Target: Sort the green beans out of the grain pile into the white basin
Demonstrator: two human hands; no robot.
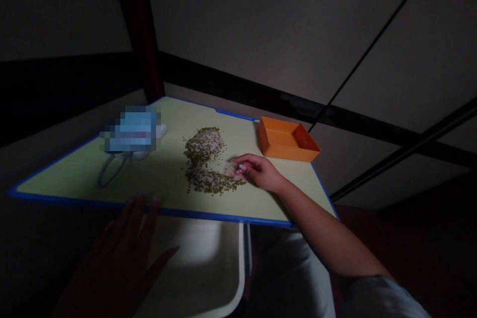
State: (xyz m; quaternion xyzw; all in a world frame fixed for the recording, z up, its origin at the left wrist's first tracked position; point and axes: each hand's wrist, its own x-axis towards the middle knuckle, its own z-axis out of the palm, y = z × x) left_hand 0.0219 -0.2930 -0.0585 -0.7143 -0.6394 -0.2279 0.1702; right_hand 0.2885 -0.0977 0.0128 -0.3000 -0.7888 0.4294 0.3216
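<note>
1. Below the table's near edge, a white tub (241, 258) sits under the left hand (115, 258), whose fingers are loosely spread, holding nothing visible. Whether the fingertips touch the rim, I cannot tell; resting them there would probably steady the table (160, 176).
2. Just past that edge, the right hand (263, 174) is low over the tabletop, thumb and forefinger apparently pinching a pinkish see-through piece (231, 170). A light grip and a low wrist should suit it best.
3. Touching or just beside that piece, green and whitish grains (204, 146) lie in a curved heap, with strays around it. Short, slow strokes would likely scatter fewer.
4. Farther off to the right, an orange tray (290, 153) stands upright near the far edge; the forearm is best kept clear of its wall.
</note>
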